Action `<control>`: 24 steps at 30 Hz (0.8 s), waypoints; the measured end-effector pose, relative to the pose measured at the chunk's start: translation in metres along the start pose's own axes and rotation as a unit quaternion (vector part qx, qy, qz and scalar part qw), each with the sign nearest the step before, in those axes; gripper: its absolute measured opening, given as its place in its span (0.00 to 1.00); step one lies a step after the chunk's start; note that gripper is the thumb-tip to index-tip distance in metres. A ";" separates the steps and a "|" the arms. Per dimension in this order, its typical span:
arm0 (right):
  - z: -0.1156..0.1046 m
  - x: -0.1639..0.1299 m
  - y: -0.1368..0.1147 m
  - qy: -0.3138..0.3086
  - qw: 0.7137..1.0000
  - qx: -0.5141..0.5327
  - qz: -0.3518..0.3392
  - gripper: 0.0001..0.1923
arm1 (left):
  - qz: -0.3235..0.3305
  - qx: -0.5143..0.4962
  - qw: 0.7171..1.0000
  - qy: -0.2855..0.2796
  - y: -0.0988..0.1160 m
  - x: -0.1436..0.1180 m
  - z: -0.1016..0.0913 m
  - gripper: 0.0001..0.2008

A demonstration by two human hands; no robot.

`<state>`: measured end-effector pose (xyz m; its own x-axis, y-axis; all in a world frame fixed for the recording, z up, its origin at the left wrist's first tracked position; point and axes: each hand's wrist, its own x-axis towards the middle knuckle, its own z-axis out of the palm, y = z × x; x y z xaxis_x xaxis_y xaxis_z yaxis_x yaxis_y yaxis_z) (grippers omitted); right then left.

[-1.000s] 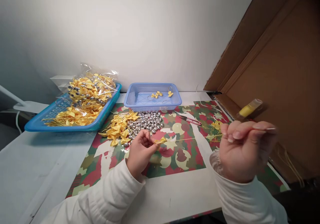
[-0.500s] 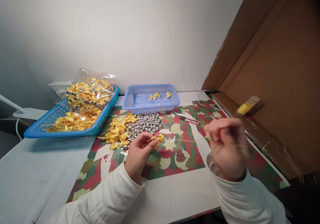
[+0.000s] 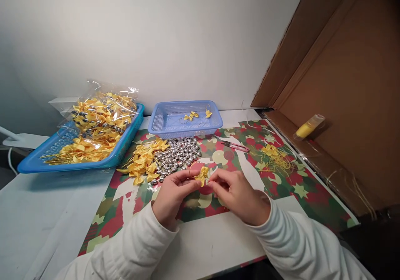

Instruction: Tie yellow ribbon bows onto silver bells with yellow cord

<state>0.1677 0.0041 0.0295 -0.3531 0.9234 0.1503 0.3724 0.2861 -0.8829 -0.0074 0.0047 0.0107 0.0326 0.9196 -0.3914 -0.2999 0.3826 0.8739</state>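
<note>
A yellow ribbon bow (image 3: pixel 202 175) with a thin looped cord is pinched between the thumb and fingers of my left hand (image 3: pixel 175 194). My right hand (image 3: pixel 236 192) comes up to the bow's right side, its thumb and fingertips pressed together; whatever is in that pinch is too small to make out. Just beyond my left hand lie a spread of shiny silver bells (image 3: pixel 178 155) and a pile of loose yellow bows (image 3: pixel 145 159). Pink-handled thread snips (image 3: pixel 236 147) rest on the patterned sheet behind my right hand.
At the back stands a light blue basket (image 3: pixel 184 133) holding several bows. A larger blue tray (image 3: pixel 117 157) at left carries a plastic bag (image 3: pixel 103 109) of bows and bells. Thread scraps (image 3: pixel 276 157) lie right, near a yellow-filled tube (image 3: pixel 309 126) on the cardboard edge (image 3: pixel 287 126).
My right hand has moved left and down from the right side, where a thread stretched from it to the bow. It now meets the bow. My left hand keeps its hold.
</note>
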 end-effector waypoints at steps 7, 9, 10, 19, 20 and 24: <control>0.011 -0.001 0.009 -0.006 0.998 -0.064 -0.023 0.08 | -0.004 0.000 1.000 0.013 -0.001 -0.002 0.001 0.18; 0.011 -0.001 0.009 -0.003 0.997 -0.069 -0.025 0.09 | -0.001 -0.002 1.000 0.018 -0.001 -0.002 0.001 0.18; 0.011 -0.001 0.008 -0.002 0.997 -0.069 -0.025 0.09 | -0.003 -0.001 1.000 0.018 -0.001 -0.002 0.001 0.17; 0.013 -0.002 0.008 0.000 0.998 -0.056 -0.014 0.08 | -0.024 -0.053 0.998 0.027 0.003 0.001 0.004 0.13; 0.013 -0.003 0.008 0.005 0.998 -0.054 -0.015 0.08 | -0.029 -0.064 0.997 0.026 0.003 0.001 0.004 0.13; 0.013 -0.003 0.007 0.011 0.999 -0.047 -0.019 0.08 | -0.042 -0.082 0.995 0.024 0.001 0.001 0.003 0.13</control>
<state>0.1600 -0.0002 0.0167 -0.3491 0.9169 0.1933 0.4386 0.3421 -0.8310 -0.0051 0.0061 0.0125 0.0188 0.8785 -0.4773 -0.4500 0.4337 0.7806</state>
